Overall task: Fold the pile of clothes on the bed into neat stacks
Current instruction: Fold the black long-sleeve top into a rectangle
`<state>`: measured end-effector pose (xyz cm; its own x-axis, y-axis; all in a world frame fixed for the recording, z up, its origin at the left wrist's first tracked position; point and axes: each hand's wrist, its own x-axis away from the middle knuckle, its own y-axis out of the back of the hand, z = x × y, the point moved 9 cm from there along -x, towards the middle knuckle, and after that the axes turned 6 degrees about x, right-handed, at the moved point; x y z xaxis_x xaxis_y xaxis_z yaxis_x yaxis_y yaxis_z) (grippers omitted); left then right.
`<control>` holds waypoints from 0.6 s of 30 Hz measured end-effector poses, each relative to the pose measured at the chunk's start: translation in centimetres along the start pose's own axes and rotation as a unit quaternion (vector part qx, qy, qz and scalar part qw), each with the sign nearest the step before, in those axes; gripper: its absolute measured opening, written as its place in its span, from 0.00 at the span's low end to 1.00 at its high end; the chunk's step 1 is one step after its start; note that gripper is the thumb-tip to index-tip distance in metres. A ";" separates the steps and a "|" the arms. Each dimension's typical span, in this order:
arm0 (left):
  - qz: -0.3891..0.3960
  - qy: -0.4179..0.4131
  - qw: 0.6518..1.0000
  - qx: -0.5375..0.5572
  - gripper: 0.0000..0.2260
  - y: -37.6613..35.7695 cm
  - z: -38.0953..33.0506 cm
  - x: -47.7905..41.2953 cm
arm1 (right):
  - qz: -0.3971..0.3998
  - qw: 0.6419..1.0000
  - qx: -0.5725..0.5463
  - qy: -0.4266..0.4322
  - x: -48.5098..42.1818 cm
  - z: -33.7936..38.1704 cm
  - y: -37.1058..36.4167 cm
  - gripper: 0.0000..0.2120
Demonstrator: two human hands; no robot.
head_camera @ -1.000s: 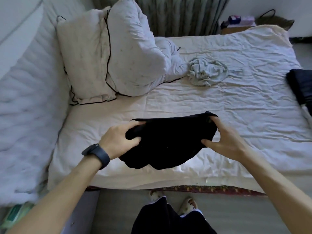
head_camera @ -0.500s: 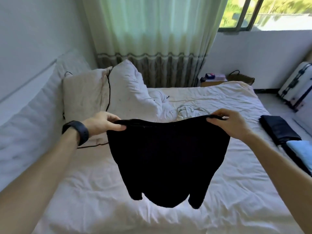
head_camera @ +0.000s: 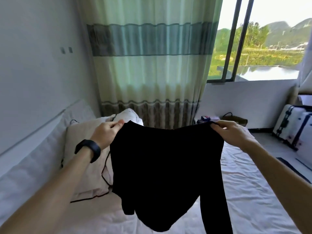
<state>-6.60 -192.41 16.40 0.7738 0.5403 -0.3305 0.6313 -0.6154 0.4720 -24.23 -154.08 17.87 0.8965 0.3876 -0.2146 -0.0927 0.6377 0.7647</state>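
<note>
Head view shows both hands raised over the white-sheeted bed (head_camera: 244, 191), each pinching one top corner of a plain black long-sleeved knit top (head_camera: 165, 166). The left hand (head_camera: 106, 134), with a black band on its wrist, nips the left shoulder between thumb and fingers; the right hand (head_camera: 234, 134) is clamped on the right shoulder the same way. Holding it spread by the shoulders, clear of the mattress, probably lets the cloth hang straight so that creases drop out and the shape can be read before it is laid down for folding. The top hangs in the air above the middle of the bed, its upper edge sagging slightly between the grips. It looks soft, thin and matt. One sleeve dangles long at the right; the other ends shorter at the left, perhaps doubled up.
</note>
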 end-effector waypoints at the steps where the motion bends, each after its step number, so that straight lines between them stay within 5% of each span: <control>1: 0.014 0.010 1.000 0.012 0.24 -0.2 -0.1 0.0 | -0.017 0.999 0.031 -0.007 -0.4 0.0 0.0 0.15; 4: 0.153 0.070 0.986 -0.001 0.20 -3.2 0.5 0.5 | -0.047 0.996 0.081 -0.007 -1.8 0.7 -0.6 0.15; 7: 0.372 0.142 0.915 -0.059 0.20 -8.0 0.0 3.4 | -0.031 0.989 -0.141 0.017 -2.9 2.8 -2.3 0.09; 8: 0.381 0.108 0.914 -0.091 0.18 -8.9 -1.4 3.1 | -0.002 0.972 -0.234 0.028 -3.2 3.8 -3.1 0.10; 10: 0.276 -0.012 0.954 -0.113 0.18 -9.6 -5.5 0.6 | 0.085 0.937 -0.331 0.066 -3.4 6.4 -4.7 0.13; 11: 0.228 -0.067 0.967 -0.087 0.27 -9.9 -8.0 -0.3 | 0.126 0.926 -0.345 0.087 -3.2 7.7 -5.3 0.13; 13: 0.255 -0.104 0.961 -0.021 0.36 -12.1 -11.4 -0.9 | 0.169 0.914 -0.351 0.114 -2.8 9.6 -5.7 0.12; 16: 0.274 -0.146 0.950 -0.032 0.10 -14.9 -14.5 -1.8 | 0.098 0.918 -0.366 0.114 -3.0 9.6 -3.4 0.11; 18: 0.211 -0.183 0.959 -0.057 0.08 -15.1 -15.9 -2.9 | 0.020 0.930 -0.349 0.115 -2.7 7.5 -1.6 0.10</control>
<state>-19.20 -175.57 23.19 0.9384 0.0068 -0.3455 0.2648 -0.6565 0.7063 -23.23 -161.16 21.79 0.7773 0.5019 -0.3794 -0.4549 0.8649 0.2123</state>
